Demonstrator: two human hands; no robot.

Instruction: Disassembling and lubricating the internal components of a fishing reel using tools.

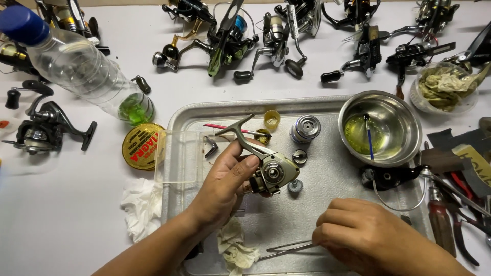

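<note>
Over the dimpled metal tray (327, 168), the left hand (225, 186) curls closed around a pale gold reel body (268, 171), held up with its stem pointing far-left. Near-right, the right hand (358, 232) rests knuckles up, fingers pinched on thin steel tweezers (289, 249) lying flat. Beyond the reel sit a ribbed silver spool (305, 128) and a round steel bowl (381, 128) holding greenish liquid. Crumpled white tissue (140, 204) lies left; a clear plastic bottle (82, 69) leans far-left.

Champagne, perhaps silver reel body (271, 171); yellow tin (142, 146)
</note>
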